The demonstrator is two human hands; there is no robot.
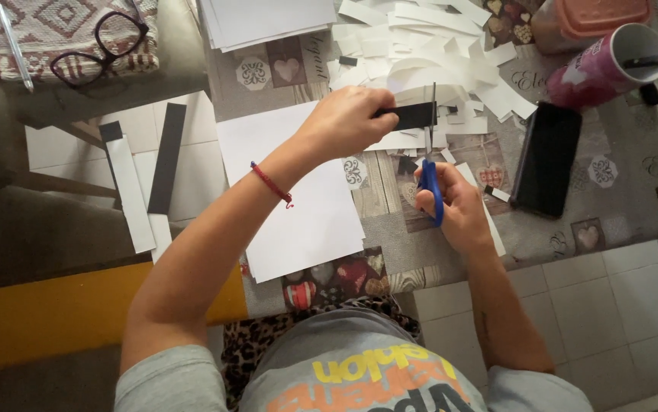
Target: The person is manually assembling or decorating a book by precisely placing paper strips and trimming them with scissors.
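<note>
- left hand (348, 122), grip closed on a black strip (411, 115) above the bench (558, 236);
- right hand (455, 210), grip closed round blue-handled scissors (430, 172), blades at the strip.

Table (390, 263): covered with a patterned cloth of hearts and wood-plank print. On it: large white paper sheet (298, 198); stack of white sheets (268, 19) at far edge; heap of cut white paper strips (436, 42); black smartphone (548, 159); pink mug (604, 69) on its side; lidded plastic container (588, 19).
</note>
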